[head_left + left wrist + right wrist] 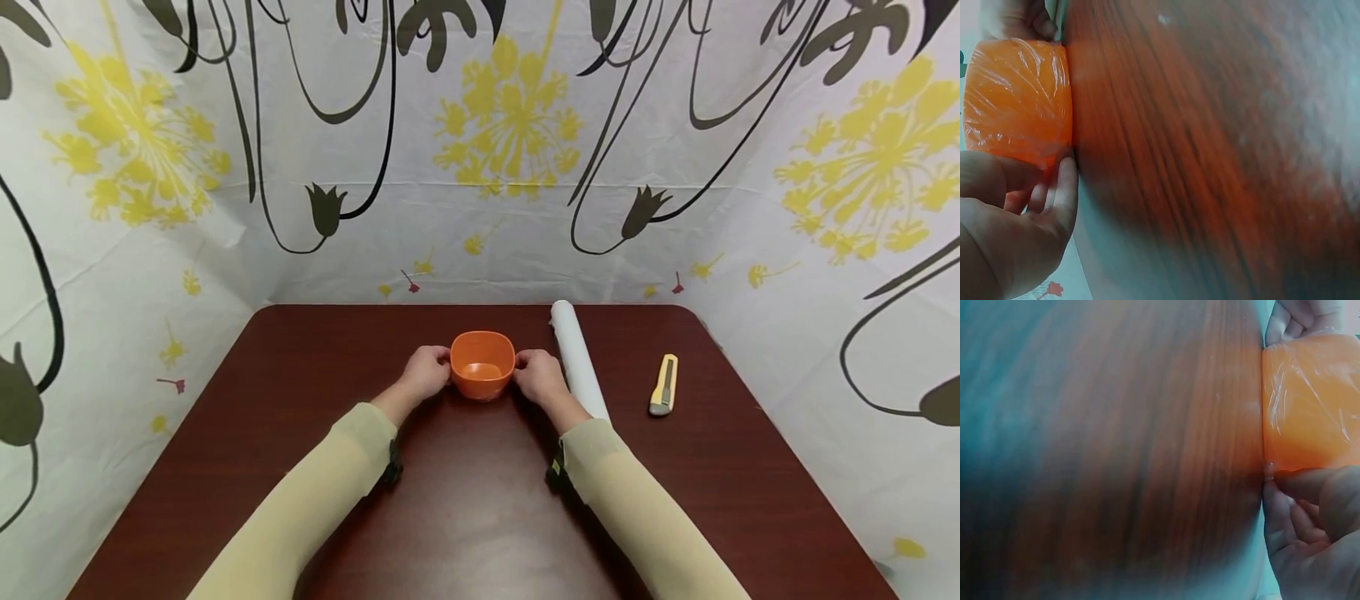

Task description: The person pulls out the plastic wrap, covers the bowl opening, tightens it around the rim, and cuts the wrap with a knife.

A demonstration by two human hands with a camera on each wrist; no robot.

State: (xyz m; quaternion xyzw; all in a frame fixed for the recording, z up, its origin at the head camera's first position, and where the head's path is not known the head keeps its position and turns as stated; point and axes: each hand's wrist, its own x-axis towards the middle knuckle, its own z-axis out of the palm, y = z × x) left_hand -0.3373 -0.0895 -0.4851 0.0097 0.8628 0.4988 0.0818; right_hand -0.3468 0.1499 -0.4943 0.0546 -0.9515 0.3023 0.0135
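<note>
An orange bowl (482,387) with rounded square sides stands upright on the dark brown table. Clear cling film (1019,94) clings in creases to its outer wall; the right wrist view shows the same wrinkled film (1310,394). My left hand (429,371) holds the bowl's left side, thumb and fingers bent at its lower edge. On the opposite side my right hand (540,375) does the same, its thumb and fingertips meeting low on the wall near the tabletop. Part of the fingertips is hidden behind the bowl.
A long white roll (579,358) lies just right of my right hand, its near end behind the forearm. Farther right lies a yellow utility knife (664,385). Patterned white cloth (487,242) hangs behind the table (360,333) and along both sides.
</note>
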